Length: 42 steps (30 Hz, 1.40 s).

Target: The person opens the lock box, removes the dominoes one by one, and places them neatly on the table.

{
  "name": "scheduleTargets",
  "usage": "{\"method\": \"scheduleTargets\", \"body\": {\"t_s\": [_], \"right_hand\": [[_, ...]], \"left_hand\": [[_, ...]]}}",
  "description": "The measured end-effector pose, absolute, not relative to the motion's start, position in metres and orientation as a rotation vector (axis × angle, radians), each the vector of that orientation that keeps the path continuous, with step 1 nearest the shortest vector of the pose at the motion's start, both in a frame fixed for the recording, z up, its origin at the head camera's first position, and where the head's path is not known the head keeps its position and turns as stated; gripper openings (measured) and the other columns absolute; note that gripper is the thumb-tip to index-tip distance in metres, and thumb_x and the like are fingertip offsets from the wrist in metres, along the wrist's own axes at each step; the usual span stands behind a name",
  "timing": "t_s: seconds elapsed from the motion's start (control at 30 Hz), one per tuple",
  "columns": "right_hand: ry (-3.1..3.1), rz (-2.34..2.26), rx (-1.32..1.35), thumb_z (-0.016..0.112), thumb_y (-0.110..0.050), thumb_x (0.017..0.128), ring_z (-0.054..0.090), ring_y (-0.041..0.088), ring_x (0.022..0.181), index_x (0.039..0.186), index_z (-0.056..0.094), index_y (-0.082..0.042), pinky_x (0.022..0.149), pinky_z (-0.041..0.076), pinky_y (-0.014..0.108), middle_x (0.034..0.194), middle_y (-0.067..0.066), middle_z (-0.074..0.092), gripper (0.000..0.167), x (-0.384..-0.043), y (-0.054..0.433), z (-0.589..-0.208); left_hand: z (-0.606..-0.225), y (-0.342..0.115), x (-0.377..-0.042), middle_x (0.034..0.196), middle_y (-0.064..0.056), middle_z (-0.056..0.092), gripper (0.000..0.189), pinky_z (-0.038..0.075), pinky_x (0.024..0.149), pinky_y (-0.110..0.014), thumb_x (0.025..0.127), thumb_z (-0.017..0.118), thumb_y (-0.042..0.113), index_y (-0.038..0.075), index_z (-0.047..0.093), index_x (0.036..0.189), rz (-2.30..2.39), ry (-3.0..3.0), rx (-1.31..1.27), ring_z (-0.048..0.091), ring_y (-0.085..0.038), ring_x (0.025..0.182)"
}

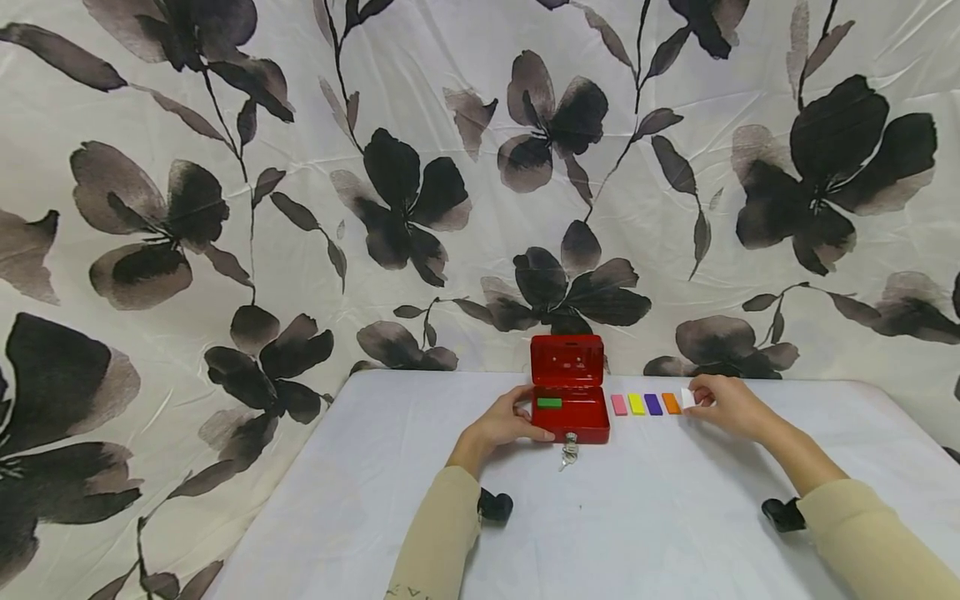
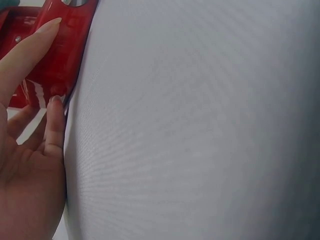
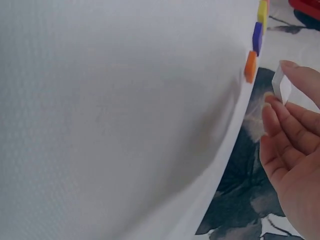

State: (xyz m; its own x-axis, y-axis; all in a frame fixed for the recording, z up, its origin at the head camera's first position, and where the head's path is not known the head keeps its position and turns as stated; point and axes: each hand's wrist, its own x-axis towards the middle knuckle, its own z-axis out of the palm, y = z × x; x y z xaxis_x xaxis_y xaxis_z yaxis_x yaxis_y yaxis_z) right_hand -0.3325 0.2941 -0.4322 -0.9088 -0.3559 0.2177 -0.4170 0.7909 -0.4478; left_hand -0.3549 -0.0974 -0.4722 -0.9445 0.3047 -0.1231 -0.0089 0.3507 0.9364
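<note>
A small red cash box (image 1: pixel 588 434) stands on the table with its lid raised. Inside, toward the left, lies a green block (image 1: pixel 549 403). My left hand (image 1: pixel 506 419) holds the box at its left side, thumb across the front and fingers along the side, as the left wrist view also shows. Between thumb and fingertips, my right hand (image 1: pixel 729 407) pinches a white block (image 3: pixel 278 84), held up off the table in the right wrist view. It is at the right end of a row of pink (image 1: pixel 618 405), yellow (image 1: pixel 637 404), purple (image 1: pixel 653 404) and orange (image 1: pixel 671 403) blocks.
Keys (image 1: pixel 570 454) hang from the lock at the front of the box. A white cloth covers the table (image 1: pixel 600 533). Behind it hangs a floral sheet (image 1: pixel 420 83), close to the back edge.
</note>
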Motion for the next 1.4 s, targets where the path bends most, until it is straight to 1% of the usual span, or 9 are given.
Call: {"method": "scheduleTargets", "body": {"t_s": [0.17, 0.23, 0.3, 0.43, 0.53, 0.77, 0.97, 1.13, 1.4], "right_hand": [[-2.883, 0.775, 0.585, 0.083, -0.007, 0.083, 0.058, 0.025, 0.082, 0.108, 0.063, 0.015, 0.077, 0.053, 0.045, 0.088, 0.011, 0.063, 0.039, -0.337, 0.301, -0.436], [-2.889, 0.777, 0.581, 0.083, -0.007, 0.083, 0.058, 0.025, 0.082, 0.109, 0.063, 0.015, 0.077, 0.053, 0.045, 0.088, 0.011, 0.064, 0.039, -0.339, 0.303, -0.437], [-2.895, 0.773, 0.578, 0.083, -0.007, 0.083, 0.057, 0.024, 0.080, 0.108, 0.063, 0.015, 0.076, 0.052, 0.044, 0.087, 0.010, 0.063, 0.039, -0.341, 0.305, -0.439], [-2.901, 0.742, 0.587, 0.084, -0.009, 0.082, 0.053, 0.019, 0.077, 0.105, 0.065, 0.013, 0.071, 0.049, 0.036, 0.082, 0.006, 0.061, 0.037, -0.346, 0.307, -0.442], [-2.903, 0.725, 0.597, 0.084, -0.009, 0.081, 0.053, 0.017, 0.075, 0.103, 0.065, 0.012, 0.069, 0.047, 0.034, 0.080, 0.004, 0.061, 0.036, -0.350, 0.308, -0.444], [-2.926, 0.717, 0.585, 0.083, -0.007, 0.080, 0.053, 0.019, 0.075, 0.104, 0.065, 0.011, 0.073, 0.047, 0.039, 0.079, 0.005, 0.061, 0.036, -0.354, 0.306, -0.444], [-2.966, 0.737, 0.562, 0.082, -0.006, 0.083, 0.052, 0.021, 0.077, 0.106, 0.064, 0.012, 0.075, 0.046, 0.041, 0.081, 0.006, 0.059, 0.035, -0.355, 0.305, -0.443], [-3.000, 0.760, 0.559, 0.080, -0.006, 0.084, 0.052, 0.022, 0.079, 0.108, 0.063, 0.012, 0.075, 0.045, 0.040, 0.082, 0.006, 0.058, 0.035, -0.357, 0.306, -0.443], [-3.050, 0.807, 0.581, 0.077, -0.006, 0.087, 0.052, 0.023, 0.080, 0.111, 0.062, 0.013, 0.075, 0.045, 0.039, 0.085, 0.008, 0.057, 0.035, -0.360, 0.307, -0.441]], "left_hand": [[-0.472, -0.098, -0.355, 0.137, -0.004, 0.056, 0.091, 0.052, 0.083, -0.033, 0.076, 0.091, 0.013, 0.017, 0.045, 0.154, 1.630, 2.340, 0.257, 0.052, -0.023, 0.102], [-0.472, -0.098, -0.356, 0.137, -0.003, 0.056, 0.090, 0.053, 0.083, -0.033, 0.076, 0.091, 0.013, 0.017, 0.045, 0.153, 1.631, 2.339, 0.257, 0.052, -0.023, 0.102], [-0.472, -0.098, -0.356, 0.136, -0.004, 0.057, 0.090, 0.053, 0.083, -0.033, 0.076, 0.091, 0.012, 0.017, 0.045, 0.153, 1.632, 2.336, 0.258, 0.052, -0.023, 0.102], [-0.471, -0.098, -0.355, 0.133, -0.005, 0.057, 0.090, 0.054, 0.084, -0.033, 0.076, 0.091, 0.013, 0.016, 0.045, 0.154, 1.629, 2.334, 0.250, 0.052, -0.024, 0.102], [-0.471, -0.098, -0.354, 0.132, -0.004, 0.057, 0.091, 0.054, 0.086, -0.034, 0.076, 0.091, 0.014, 0.016, 0.044, 0.154, 1.625, 2.340, 0.242, 0.052, -0.024, 0.104], [-0.471, -0.098, -0.353, 0.132, -0.005, 0.057, 0.090, 0.054, 0.088, -0.037, 0.076, 0.091, 0.014, 0.015, 0.044, 0.154, 1.612, 2.351, 0.251, 0.052, -0.024, 0.103], [-0.471, -0.098, -0.354, 0.134, -0.005, 0.057, 0.090, 0.051, 0.091, -0.040, 0.077, 0.091, 0.015, 0.016, 0.044, 0.154, 1.617, 2.342, 0.257, 0.052, -0.023, 0.102], [-0.471, -0.097, -0.354, 0.133, -0.004, 0.057, 0.090, 0.051, 0.091, -0.039, 0.076, 0.091, 0.014, 0.016, 0.045, 0.153, 1.615, 2.344, 0.258, 0.052, -0.023, 0.102], [-0.474, -0.098, -0.357, 0.132, -0.004, 0.057, 0.091, 0.052, 0.085, -0.035, 0.075, 0.092, 0.015, 0.018, 0.045, 0.153, 1.616, 2.344, 0.244, 0.052, -0.024, 0.103]]}}
